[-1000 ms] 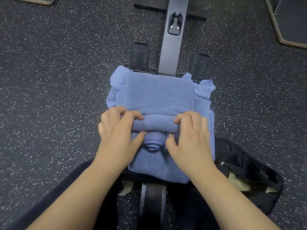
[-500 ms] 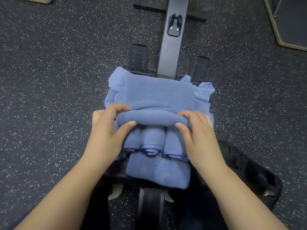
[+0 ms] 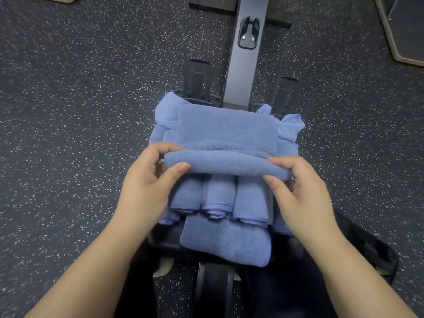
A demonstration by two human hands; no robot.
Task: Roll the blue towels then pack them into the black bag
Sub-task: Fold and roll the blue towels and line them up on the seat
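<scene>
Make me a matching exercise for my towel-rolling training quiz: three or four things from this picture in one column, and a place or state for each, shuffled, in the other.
Things
1. Half-rolled blue terry towel
2. Three small rolled blue towels
3. Black fabric bag
4. Folded blue towel

Places or states
A. On the speckled floor, at the person's right
B. Side by side under the half-rolled towel, ends toward the camera
C. Pinched at both ends by the left hand and right hand
D. Nearest the camera, below the small rolls

Pairs: 1-C, 2-B, 3-A, 4-D
</scene>
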